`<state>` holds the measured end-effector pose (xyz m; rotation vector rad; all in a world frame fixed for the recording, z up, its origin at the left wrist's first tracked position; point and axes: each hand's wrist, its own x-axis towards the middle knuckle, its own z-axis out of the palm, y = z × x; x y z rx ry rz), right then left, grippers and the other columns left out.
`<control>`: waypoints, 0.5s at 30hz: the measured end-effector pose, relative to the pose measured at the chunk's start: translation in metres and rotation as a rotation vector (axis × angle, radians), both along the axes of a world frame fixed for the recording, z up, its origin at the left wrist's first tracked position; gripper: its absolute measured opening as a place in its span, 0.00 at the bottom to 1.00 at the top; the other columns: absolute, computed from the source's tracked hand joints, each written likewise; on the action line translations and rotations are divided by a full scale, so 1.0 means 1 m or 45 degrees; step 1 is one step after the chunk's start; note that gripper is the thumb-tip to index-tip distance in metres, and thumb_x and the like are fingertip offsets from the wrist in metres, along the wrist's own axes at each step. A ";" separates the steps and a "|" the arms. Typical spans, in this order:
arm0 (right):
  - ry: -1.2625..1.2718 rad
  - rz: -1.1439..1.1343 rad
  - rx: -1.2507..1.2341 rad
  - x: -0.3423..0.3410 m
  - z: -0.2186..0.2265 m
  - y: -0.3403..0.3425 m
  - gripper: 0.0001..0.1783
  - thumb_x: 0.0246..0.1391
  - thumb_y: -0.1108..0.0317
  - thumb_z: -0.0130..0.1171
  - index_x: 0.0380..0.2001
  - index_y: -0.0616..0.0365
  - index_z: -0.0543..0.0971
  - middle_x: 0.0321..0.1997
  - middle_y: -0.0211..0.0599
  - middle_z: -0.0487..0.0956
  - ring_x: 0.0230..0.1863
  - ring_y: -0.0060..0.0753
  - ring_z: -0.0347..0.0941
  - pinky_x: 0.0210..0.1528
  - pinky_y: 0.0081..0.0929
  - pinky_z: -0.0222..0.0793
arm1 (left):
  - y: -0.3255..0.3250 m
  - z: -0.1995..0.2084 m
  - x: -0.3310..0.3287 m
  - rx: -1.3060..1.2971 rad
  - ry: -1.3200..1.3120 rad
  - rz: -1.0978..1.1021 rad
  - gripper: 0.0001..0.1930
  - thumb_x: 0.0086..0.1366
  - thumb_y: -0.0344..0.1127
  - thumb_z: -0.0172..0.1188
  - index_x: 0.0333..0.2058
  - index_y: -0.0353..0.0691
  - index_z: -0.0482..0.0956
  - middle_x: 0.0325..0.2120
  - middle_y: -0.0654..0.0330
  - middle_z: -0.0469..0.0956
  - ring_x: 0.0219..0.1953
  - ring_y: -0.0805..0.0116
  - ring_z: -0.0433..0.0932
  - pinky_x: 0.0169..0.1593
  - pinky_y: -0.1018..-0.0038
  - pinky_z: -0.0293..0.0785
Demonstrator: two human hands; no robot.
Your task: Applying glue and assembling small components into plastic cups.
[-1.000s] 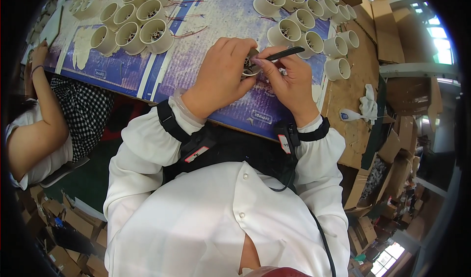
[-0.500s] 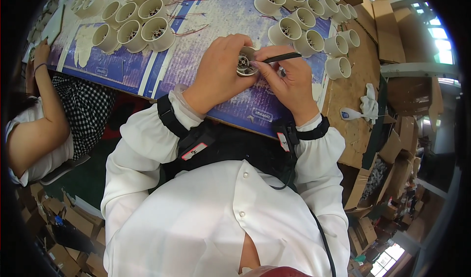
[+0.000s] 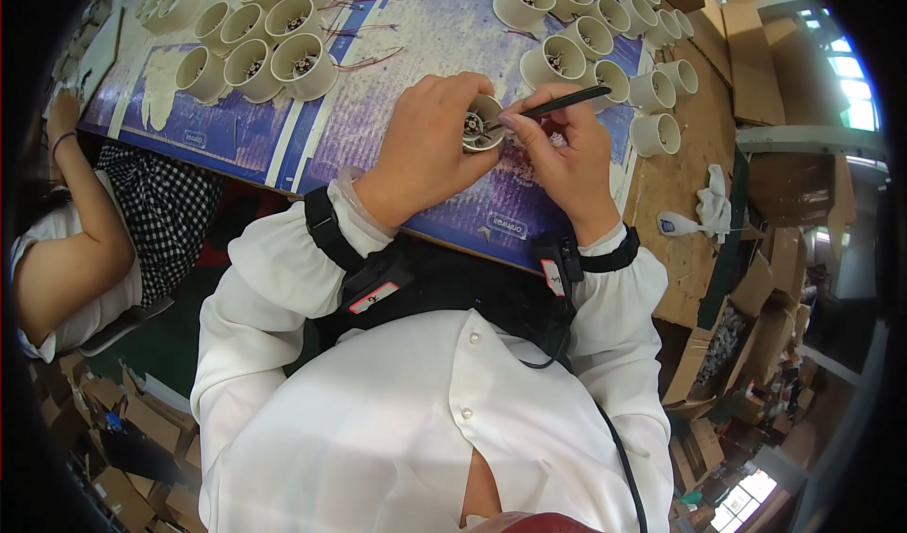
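My left hand (image 3: 430, 136) is wrapped round a cream plastic cup (image 3: 487, 106), tilted so its opening faces me. A round metal part (image 3: 472, 127) with spokes sits inside it. Between the thumb and fingers of my right hand (image 3: 567, 146) are slim black tweezers (image 3: 567, 100). Their lower tip reaches into the cup beside the metal part, while the other end points up and to the right. Small white bits (image 3: 557, 140) show beneath my right hand; I cannot make out what they are.
Similar cups with metal parts and thin red wires stand in groups at the left (image 3: 251, 68) and right (image 3: 554, 58) of the blue-and-white covered table (image 3: 378, 23). A white bottle (image 3: 676, 223) and a crumpled cloth (image 3: 713, 197) lie right. Another person's arm (image 3: 94, 207) is left.
My right hand has shifted slightly right, and the tweezers lean further out of the cup. The cup has moved a little right, showing more of its inside.
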<state>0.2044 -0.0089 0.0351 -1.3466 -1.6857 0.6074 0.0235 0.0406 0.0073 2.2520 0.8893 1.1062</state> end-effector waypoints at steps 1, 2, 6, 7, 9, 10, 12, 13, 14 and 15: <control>0.000 0.001 -0.001 0.001 0.000 0.000 0.14 0.56 0.76 0.65 0.43 0.61 0.71 0.37 0.35 0.82 0.35 0.19 0.78 0.36 0.17 0.72 | 0.000 0.000 0.000 -0.001 0.000 0.001 0.28 0.48 0.33 0.72 0.48 0.38 0.72 0.40 0.54 0.78 0.43 0.50 0.75 0.48 0.61 0.70; -0.001 0.001 -0.006 0.001 0.000 0.000 0.14 0.56 0.76 0.64 0.43 0.61 0.71 0.37 0.35 0.82 0.35 0.20 0.78 0.37 0.17 0.73 | 0.001 0.000 0.000 0.004 0.001 -0.002 0.27 0.48 0.33 0.72 0.48 0.38 0.72 0.39 0.54 0.78 0.43 0.50 0.75 0.48 0.61 0.70; -0.037 0.002 -0.011 0.001 0.003 0.000 0.14 0.57 0.76 0.64 0.43 0.61 0.71 0.37 0.36 0.82 0.35 0.21 0.79 0.38 0.18 0.73 | 0.001 -0.001 0.001 0.016 -0.007 -0.005 0.27 0.47 0.34 0.71 0.47 0.39 0.72 0.38 0.55 0.78 0.42 0.50 0.75 0.46 0.60 0.70; -0.071 0.002 -0.008 0.000 0.004 0.000 0.13 0.57 0.76 0.64 0.43 0.61 0.71 0.37 0.36 0.82 0.35 0.21 0.79 0.37 0.18 0.73 | 0.001 -0.001 0.001 0.018 -0.019 -0.005 0.27 0.46 0.34 0.71 0.46 0.40 0.72 0.38 0.55 0.78 0.42 0.50 0.74 0.45 0.59 0.69; -0.107 0.002 -0.004 0.000 0.005 0.000 0.13 0.57 0.76 0.64 0.43 0.61 0.71 0.37 0.36 0.82 0.35 0.21 0.79 0.37 0.18 0.73 | 0.002 -0.001 0.001 0.020 -0.032 -0.004 0.27 0.45 0.34 0.71 0.46 0.40 0.72 0.37 0.56 0.78 0.41 0.50 0.74 0.44 0.58 0.69; -0.124 -0.001 -0.005 0.000 0.005 0.000 0.13 0.57 0.76 0.64 0.43 0.61 0.71 0.37 0.37 0.82 0.35 0.21 0.79 0.37 0.18 0.73 | 0.002 -0.001 0.001 0.021 -0.032 -0.003 0.27 0.45 0.34 0.71 0.46 0.40 0.72 0.37 0.56 0.78 0.41 0.50 0.74 0.44 0.58 0.69; -0.158 -0.005 -0.008 0.000 0.005 0.000 0.13 0.57 0.76 0.64 0.43 0.61 0.71 0.37 0.37 0.82 0.35 0.21 0.78 0.37 0.18 0.74 | 0.002 0.000 0.001 0.025 -0.032 -0.002 0.27 0.45 0.35 0.71 0.46 0.40 0.72 0.37 0.55 0.78 0.41 0.50 0.74 0.44 0.58 0.69; -0.157 -0.006 -0.008 0.000 0.004 0.000 0.13 0.57 0.76 0.64 0.43 0.61 0.71 0.37 0.37 0.82 0.35 0.21 0.78 0.37 0.18 0.74 | 0.001 0.000 0.001 0.025 -0.032 -0.003 0.27 0.45 0.35 0.71 0.46 0.40 0.72 0.37 0.55 0.78 0.41 0.50 0.74 0.44 0.58 0.69; -0.116 -0.003 -0.003 0.000 0.003 0.000 0.13 0.57 0.75 0.64 0.42 0.61 0.71 0.37 0.37 0.82 0.35 0.20 0.78 0.37 0.18 0.74 | 0.001 0.001 0.000 0.009 -0.014 -0.002 0.27 0.46 0.34 0.71 0.46 0.40 0.72 0.37 0.55 0.78 0.42 0.50 0.74 0.45 0.59 0.69; -0.075 0.000 0.002 0.000 0.002 0.001 0.13 0.57 0.75 0.64 0.42 0.61 0.72 0.37 0.37 0.82 0.35 0.20 0.78 0.37 0.18 0.74 | 0.000 0.002 0.000 -0.007 0.004 -0.002 0.27 0.47 0.34 0.71 0.47 0.39 0.72 0.38 0.55 0.78 0.42 0.50 0.74 0.46 0.59 0.70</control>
